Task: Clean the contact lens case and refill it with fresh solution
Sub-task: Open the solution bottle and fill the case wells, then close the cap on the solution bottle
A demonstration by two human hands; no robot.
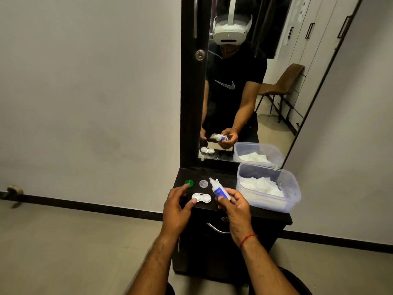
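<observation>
A white contact lens case (201,197) lies uncapped on the dark dresser top (225,175). Its green cap (189,183) and clear cap (203,184) sit just behind it. My left hand (177,206) hovers at the case's left end, fingers loosely spread, thumb tip touching the case's left edge. My right hand (235,206) grips a small white solution bottle with a blue label (219,189), tilted with its nozzle pointing up and to the left, above the case's right side.
A clear plastic tub (269,204) with white tissues stands on the right of the dresser top. A tall mirror (244,86) rises behind, reflecting a person. A drawer handle (217,229) sits below the top's front edge. Bare floor lies left.
</observation>
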